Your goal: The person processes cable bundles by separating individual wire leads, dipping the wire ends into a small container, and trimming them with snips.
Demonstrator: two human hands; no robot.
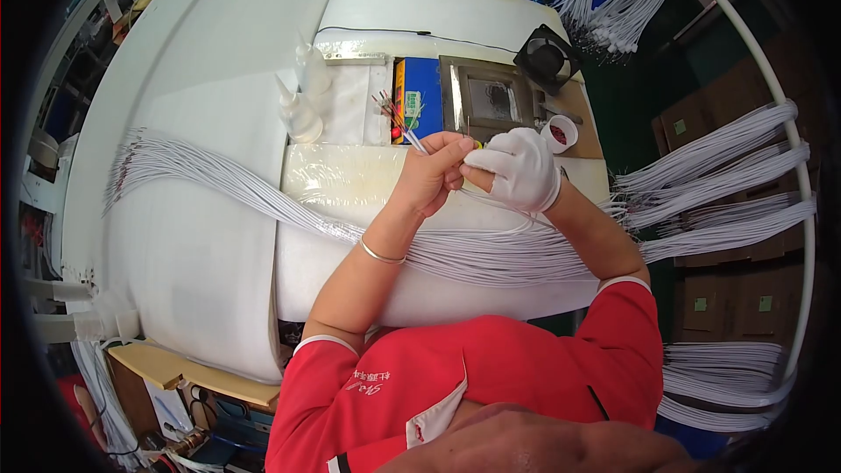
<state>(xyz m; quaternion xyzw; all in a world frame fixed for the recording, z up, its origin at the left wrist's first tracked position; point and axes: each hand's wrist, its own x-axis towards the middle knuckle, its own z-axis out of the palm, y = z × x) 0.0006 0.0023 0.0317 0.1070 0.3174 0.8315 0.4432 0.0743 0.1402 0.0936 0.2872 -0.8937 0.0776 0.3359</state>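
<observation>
My left hand (431,175) is bare and closed round white cables (415,141), whose stripped ends with thin coloured wires fan out up and to the left. My right hand (517,171), in a white glove with some bare fingertips, meets it on the right. Its fingers pinch together near a small yellow item (477,145), too small to name. Below both hands a long bundle of white cables (491,254) runs across the table. Just beyond them lie a blue and yellow box (420,88) and a grey metal frame (488,98).
Two clear squeeze bottles (300,116) stand left of a white tray (350,105). A black fan (547,57) and a white cup (559,134) of dark red bits are at the right. More cable bundles (727,153) hang on a curved white rail (802,175).
</observation>
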